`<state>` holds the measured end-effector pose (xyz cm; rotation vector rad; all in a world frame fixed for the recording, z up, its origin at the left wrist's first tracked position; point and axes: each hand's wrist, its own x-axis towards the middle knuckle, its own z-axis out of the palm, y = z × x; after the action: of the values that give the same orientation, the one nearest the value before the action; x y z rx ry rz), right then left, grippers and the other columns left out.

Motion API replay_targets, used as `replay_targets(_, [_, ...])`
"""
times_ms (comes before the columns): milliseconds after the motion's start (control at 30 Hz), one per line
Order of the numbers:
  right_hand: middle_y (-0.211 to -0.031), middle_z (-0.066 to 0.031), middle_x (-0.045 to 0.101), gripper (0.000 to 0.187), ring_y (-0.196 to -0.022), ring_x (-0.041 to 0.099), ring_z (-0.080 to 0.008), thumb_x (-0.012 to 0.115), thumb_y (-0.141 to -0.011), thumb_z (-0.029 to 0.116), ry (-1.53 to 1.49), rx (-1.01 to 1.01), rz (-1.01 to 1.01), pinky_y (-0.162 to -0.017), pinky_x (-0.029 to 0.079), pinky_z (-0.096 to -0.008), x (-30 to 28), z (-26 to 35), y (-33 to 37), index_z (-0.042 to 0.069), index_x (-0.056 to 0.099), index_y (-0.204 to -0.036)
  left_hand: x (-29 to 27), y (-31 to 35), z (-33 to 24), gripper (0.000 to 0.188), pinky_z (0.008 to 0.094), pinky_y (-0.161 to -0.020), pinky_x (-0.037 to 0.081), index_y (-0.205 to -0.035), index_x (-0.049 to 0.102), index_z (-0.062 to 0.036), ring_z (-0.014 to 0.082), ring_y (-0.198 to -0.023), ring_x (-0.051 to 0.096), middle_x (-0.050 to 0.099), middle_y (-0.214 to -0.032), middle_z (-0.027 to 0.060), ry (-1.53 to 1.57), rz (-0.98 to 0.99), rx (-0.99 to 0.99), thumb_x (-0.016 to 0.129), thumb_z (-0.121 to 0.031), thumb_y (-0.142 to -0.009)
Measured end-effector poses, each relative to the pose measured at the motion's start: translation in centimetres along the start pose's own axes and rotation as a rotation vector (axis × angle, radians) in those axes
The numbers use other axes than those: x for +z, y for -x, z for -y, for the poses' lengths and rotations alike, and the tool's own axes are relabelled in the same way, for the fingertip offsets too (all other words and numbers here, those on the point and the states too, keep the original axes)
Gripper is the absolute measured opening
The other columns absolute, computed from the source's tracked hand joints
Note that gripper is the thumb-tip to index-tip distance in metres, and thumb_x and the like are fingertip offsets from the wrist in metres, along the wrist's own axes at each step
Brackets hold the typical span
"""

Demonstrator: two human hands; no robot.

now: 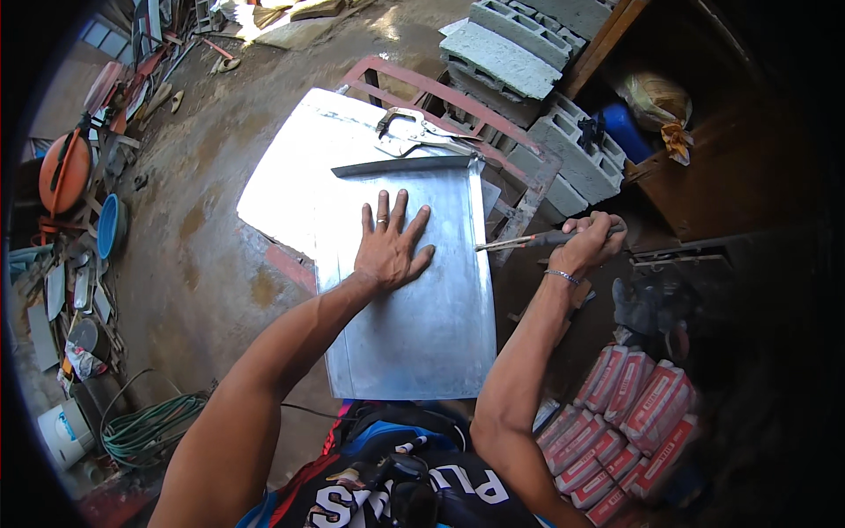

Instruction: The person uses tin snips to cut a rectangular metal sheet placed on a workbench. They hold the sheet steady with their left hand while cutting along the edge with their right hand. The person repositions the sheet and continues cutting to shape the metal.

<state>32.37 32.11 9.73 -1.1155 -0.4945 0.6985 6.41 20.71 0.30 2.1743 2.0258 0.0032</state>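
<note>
My left hand [389, 250] lies flat with fingers spread on a bent silvery metal sheet [414, 343]. My right hand [588, 244] is closed around the dark grip of a long, narrow tool [519, 241] with a brownish metal end; its exact kind does not show. The tool's tip touches the sheet's raised right edge, or is very close to it. Across the far part of the sheet runs a dark metal strip [400, 165]. Just beyond the strip rests a locking C-clamp [418, 132]. Beneath is a larger pale, shiny panel [286, 176].
A reddish metal frame [440, 92] sits under the panel. Stacked concrete blocks [510, 57] stand far right, beside a wooden cabinet [731, 189]. Near right are piled red-and-white bags [634, 405]. A coiled green hose [154, 431] and a blue basin [110, 226] lie left.
</note>
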Motion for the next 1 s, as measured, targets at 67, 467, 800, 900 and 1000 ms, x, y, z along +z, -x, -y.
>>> replay_targets(67, [-0.070, -0.0036, 0.044, 0.016, -0.051, 0.039, -0.0107, 0.057, -0.081, 0.008, 0.025, -0.039, 0.019, -0.047, 0.041, -0.0276, 0.4, 0.3, 0.8, 0.003, 0.045, -0.090, 0.0, 0.0, 0.2, 0.077, 0.0691, -0.123, 0.002, -0.165, 0.027, -0.0221, 0.0495, -0.157, -0.001, 0.008, -0.172, 0.0235, 0.000, 0.004, 0.002, 0.041, -0.062, -0.101])
replay_targets(467, [-0.079, -0.0052, 0.047, 0.016, -0.065, 0.047, -0.0111, 0.052, -0.083, 0.004, -0.054, 0.075, -0.007, -0.054, 0.045, -0.0284, -1.3, 0.4, 0.8, 0.004, 0.045, -0.098, 0.2, 0.0, 0.1, 0.076, 0.0710, -0.122, 0.001, -0.164, 0.028, -0.0219, 0.0518, -0.156, 0.002, 0.013, -0.170, 0.0252, 0.004, -0.052, 0.028, 0.040, -0.063, -0.101])
replay_targets(800, [-0.099, -0.0076, 0.055, 0.074, -0.096, 0.053, -0.0197, 0.051, -0.088, 0.012, 0.098, 0.264, -0.097, -0.076, 0.054, -0.0443, -3.5, -0.3, 0.1, 0.024, 0.029, -0.157, 0.1, 0.2, -0.3, 0.074, 0.0651, -0.124, 0.004, -0.163, 0.032, -0.0247, 0.0459, -0.158, 0.008, 0.016, -0.171, 0.0195, -0.010, -0.086, -0.008, 0.044, -0.060, -0.099])
replay_targets(900, [-0.102, -0.0080, 0.057, 0.070, -0.100, 0.054, -0.0218, 0.051, -0.090, 0.016, 0.077, 0.375, -0.080, -0.078, 0.053, -0.0506, -5.6, -0.8, -1.2, 0.027, 0.033, -0.157, 0.1, 0.3, -0.4, 0.073, 0.0657, -0.124, 0.005, -0.162, 0.033, -0.0238, 0.0473, -0.157, 0.009, 0.019, -0.170, 0.0216, -0.006, -0.092, 0.006, 0.043, -0.060, -0.100])
replay_targets(1000, [-0.113, -0.0066, 0.053, 0.064, -0.103, 0.053, -0.0222, 0.050, -0.092, 0.016, 0.041, 0.385, -0.058, -0.078, 0.052, -0.0537, -6.6, -1.0, -0.7, 0.028, 0.038, -0.154, 0.4, 0.4, -0.2, 0.073, 0.0647, -0.125, 0.005, -0.162, 0.033, -0.0245, 0.0463, -0.158, 0.009, 0.020, -0.170, 0.0203, -0.012, -0.115, -0.005, 0.042, -0.061, -0.100])
